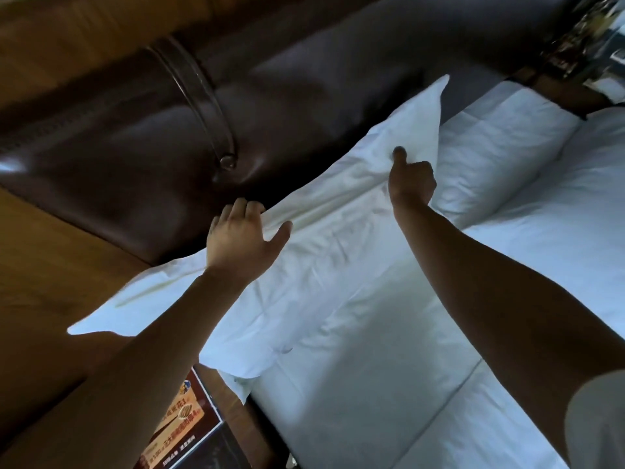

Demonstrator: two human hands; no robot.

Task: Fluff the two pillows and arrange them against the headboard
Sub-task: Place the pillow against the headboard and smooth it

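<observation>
A white pillow (304, 272) lies along the dark brown leather headboard (142, 137), its top edge leaning on it. My left hand (241, 238) grips the pillow's upper edge, fingers curled over the top behind it and thumb spread on the front. My right hand (411, 179) holds the pillow's upper right part with curled fingers and the thumb pressed into the fabric. A second white pillow (497, 147) lies to the right, beside the first and against the headboard.
White bed linen (406, 384) covers the mattress in front of the pillows. A bedside surface with a printed card (182, 424) sits at lower left. Wood wall panelling (50, 292) runs left of the headboard.
</observation>
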